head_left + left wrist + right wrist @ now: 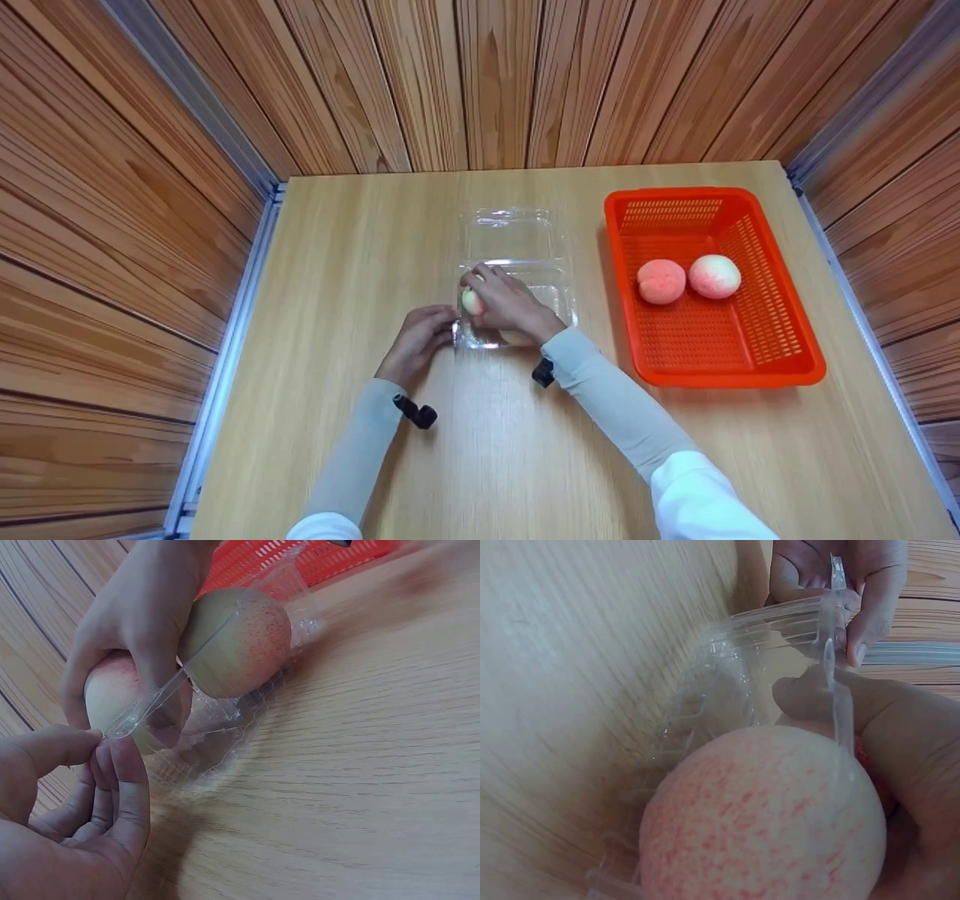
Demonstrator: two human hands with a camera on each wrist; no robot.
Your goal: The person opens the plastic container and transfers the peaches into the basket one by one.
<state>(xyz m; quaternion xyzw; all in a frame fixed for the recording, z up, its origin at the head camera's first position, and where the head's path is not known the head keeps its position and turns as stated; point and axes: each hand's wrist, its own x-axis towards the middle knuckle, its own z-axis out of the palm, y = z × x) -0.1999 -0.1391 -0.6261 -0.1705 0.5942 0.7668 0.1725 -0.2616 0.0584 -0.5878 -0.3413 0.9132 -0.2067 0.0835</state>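
A clear plastic clamshell box (556, 300) lies opened out on the table, its lid (514, 236) folded back away from the person. Inside the box's near half, my right hand (511, 300) grips a pale peach (107, 697) with fingers and thumb around it. A second peach (241, 645), cream with red speckles, sits beside it in the box; in the head view the right hand and wrist mostly cover it. At the box's left edge, my left hand (416, 337) pinches the plastic rim between thumb and fingers.
To the right stands a red plastic basket (735, 377) with slotted walls. It holds a pink peach (661, 282) and a paler peach (715, 277) side by side. Wood-panelled walls (495, 82) enclose the table (337, 247) at the back and both sides.
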